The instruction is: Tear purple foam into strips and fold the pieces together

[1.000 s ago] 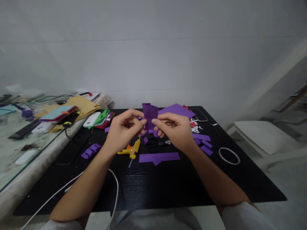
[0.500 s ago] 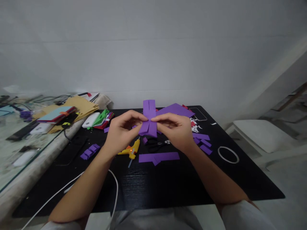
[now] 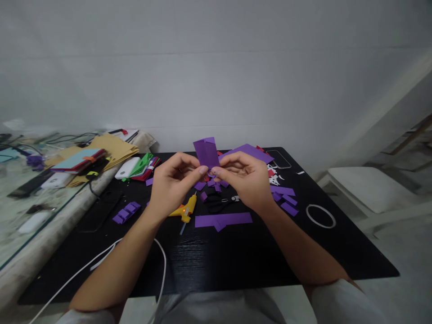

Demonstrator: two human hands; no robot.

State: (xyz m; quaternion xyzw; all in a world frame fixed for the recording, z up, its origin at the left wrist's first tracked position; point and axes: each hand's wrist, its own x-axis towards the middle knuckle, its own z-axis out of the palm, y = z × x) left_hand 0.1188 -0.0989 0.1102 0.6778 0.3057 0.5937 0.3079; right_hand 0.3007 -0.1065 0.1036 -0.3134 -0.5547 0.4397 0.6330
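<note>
A folded purple piece (image 3: 207, 153) is held upright above the black table, its lower edge pinched between both hands. My left hand (image 3: 175, 182) grips its lower left corner with thumb and fingers, and my right hand (image 3: 245, 180) grips the lower right corner. The two thumb tips nearly meet at the bottom edge. Below my hands lie small purple pieces (image 3: 214, 183), black-handled pliers (image 3: 219, 204), a yellow glue gun (image 3: 184, 210) with a lit orange light, and a long purple strip (image 3: 223, 219).
On the left are a ridged purple piece (image 3: 126, 213), a white box (image 3: 127, 168), green sheets (image 3: 143, 164) and a white cable (image 3: 164, 270). Purple strips (image 3: 288, 204), white scraps (image 3: 274, 176) and a white ring (image 3: 320, 216) lie right. A white stool (image 3: 357, 184) stands beyond.
The purple piece, earlier extending above and below my fingertips with a slit in it, now stands folded above them. Both thumbs have shifted to its lower edge, showing small purple pieces behind.
</note>
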